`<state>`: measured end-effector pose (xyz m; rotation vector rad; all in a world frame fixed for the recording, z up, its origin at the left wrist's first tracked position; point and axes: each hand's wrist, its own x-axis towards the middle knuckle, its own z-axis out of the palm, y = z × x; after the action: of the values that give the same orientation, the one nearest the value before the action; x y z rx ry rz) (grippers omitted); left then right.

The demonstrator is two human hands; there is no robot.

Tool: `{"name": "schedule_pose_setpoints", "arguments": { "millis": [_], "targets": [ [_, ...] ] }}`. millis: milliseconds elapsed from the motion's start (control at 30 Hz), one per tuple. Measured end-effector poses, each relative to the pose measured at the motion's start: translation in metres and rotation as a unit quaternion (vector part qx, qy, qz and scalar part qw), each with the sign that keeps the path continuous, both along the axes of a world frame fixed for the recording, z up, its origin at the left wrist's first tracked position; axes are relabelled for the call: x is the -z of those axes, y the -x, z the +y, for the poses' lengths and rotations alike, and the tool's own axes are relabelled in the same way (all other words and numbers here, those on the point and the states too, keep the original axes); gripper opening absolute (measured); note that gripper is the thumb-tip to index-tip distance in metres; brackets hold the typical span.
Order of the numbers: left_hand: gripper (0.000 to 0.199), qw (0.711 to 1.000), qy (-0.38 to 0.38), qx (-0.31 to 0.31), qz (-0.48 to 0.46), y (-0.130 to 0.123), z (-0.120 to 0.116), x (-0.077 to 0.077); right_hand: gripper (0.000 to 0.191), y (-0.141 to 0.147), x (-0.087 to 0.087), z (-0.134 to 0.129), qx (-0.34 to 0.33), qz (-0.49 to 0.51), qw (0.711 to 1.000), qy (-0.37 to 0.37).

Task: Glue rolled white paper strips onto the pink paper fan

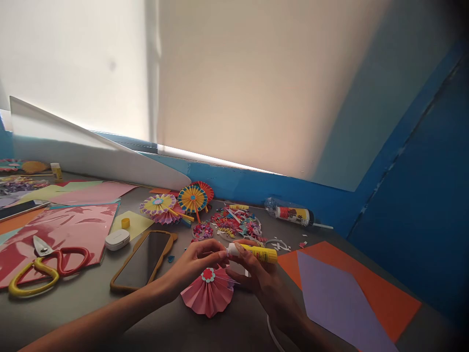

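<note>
My right hand (258, 276) is wrapped round a yellow glue stick (264, 253), held nearly level with its white end to the left. At that white end, the fingers of my left hand (205, 259) are pinched together; whatever lies between them is too small or hidden to make out. Below both hands a pink pleated paper fan (208, 296) lies on the grey table, with a small red and pale-blue flower shape (208, 275) at its centre. Part of the fan's upper edge is hidden by my hands.
To the left lie a phone (143, 261), a white case (117, 239), a yellow cap (125, 223) and scissors (47, 264). Behind are finished paper fans (193, 197), a heap of paper scraps (238, 222) and a plastic bottle (291, 214). Purple paper (337, 298) overlaps orange paper (388, 298) at right.
</note>
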<state>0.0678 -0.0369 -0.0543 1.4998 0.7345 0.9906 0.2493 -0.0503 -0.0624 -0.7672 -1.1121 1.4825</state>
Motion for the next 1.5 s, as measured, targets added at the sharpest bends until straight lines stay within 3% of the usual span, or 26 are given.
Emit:
{"name": "schedule_pose_setpoints", "arguments": {
  "millis": [467, 733, 833, 933, 1000, 1067, 1133, 1267, 1400, 1500],
  "targets": [
    [0.029, 1.000, -0.024, -0.001, -0.012, 0.000, 0.004, 0.003, 0.039, 0.000, 0.002, 0.004, -0.001, 0.051, 0.999, 0.004],
    [0.026, 0.999, -0.054, -0.010, -0.002, 0.000, 0.007, 0.007, 0.042, 0.000, 0.001, 0.004, 0.001, -0.028, 0.999, -0.044],
    [0.025, 0.998, -0.063, -0.009, 0.007, -0.001, 0.005, 0.008, 0.041, -0.012, 0.005, 0.017, 0.039, -0.077, 0.994, -0.073],
    [0.025, 0.996, -0.087, -0.014, 0.023, -0.001, 0.004, 0.009, 0.039, -0.033, 0.008, 0.037, 0.122, -0.200, 0.958, -0.166],
    [0.024, 0.991, -0.120, -0.030, 0.054, -0.001, 0.003, 0.009, 0.050, -0.048, 0.011, 0.051, 0.160, -0.326, 0.900, -0.240],
    [0.021, 0.976, -0.178, -0.060, 0.108, 0.000, 0.004, 0.010, 0.071, -0.060, 0.015, 0.063, 0.157, -0.456, 0.830, -0.279],
    [0.018, 0.951, -0.244, -0.086, 0.171, 0.001, 0.006, 0.011, 0.079, -0.067, 0.022, 0.072, 0.140, -0.525, 0.790, -0.284],
    [0.016, 0.902, -0.330, -0.086, 0.264, 0.004, 0.006, 0.010, 0.081, -0.069, 0.035, 0.078, 0.103, -0.549, 0.780, -0.280],
    [0.016, 0.886, -0.337, -0.079, 0.308, 0.005, 0.002, 0.008, 0.086, -0.065, 0.035, 0.073, 0.086, -0.567, 0.772, -0.274],
    [0.014, 0.881, -0.333, -0.077, 0.327, 0.005, 0.002, 0.008, 0.067, -0.062, 0.030, 0.071, 0.107, -0.575, 0.767, -0.265]
  ]
}}
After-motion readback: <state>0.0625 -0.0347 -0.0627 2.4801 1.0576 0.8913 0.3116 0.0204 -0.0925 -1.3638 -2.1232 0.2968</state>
